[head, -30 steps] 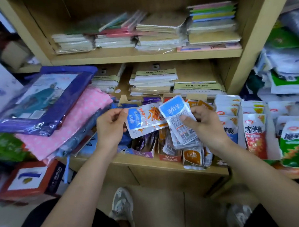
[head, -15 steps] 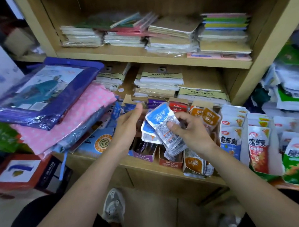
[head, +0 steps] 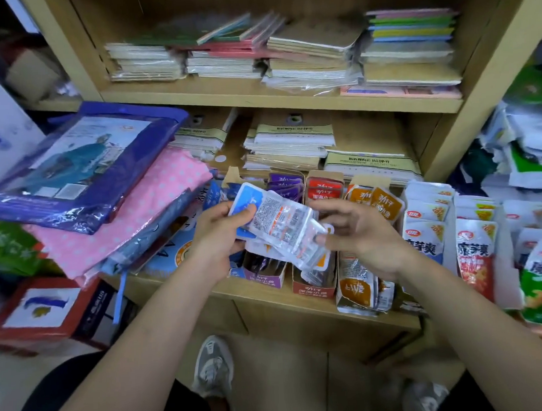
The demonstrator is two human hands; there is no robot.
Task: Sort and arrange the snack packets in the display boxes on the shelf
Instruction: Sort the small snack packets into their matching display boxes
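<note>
Setting: wooden shelf (head: 267, 300), notebooks (head: 291, 136) at the back, display boxes along the front.
Left hand (head: 216, 235): grips the packet stack (head: 280, 223) by its blue end, thumb on top.
Right hand (head: 361, 235): pinches the other end, fingers curled.
Stack: slants from left hand down toward right.
Boxes: right under both hands, purple box (head: 263, 272) nearer the left, red box (head: 313, 289) nearer the right.

A fanned bunch of blue-topped snack packets (head: 276, 223) above display boxes (head: 313, 284).

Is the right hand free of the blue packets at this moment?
No; the right hand pinches the lower end of the blue packets, while the left hand grips their top end.
</note>
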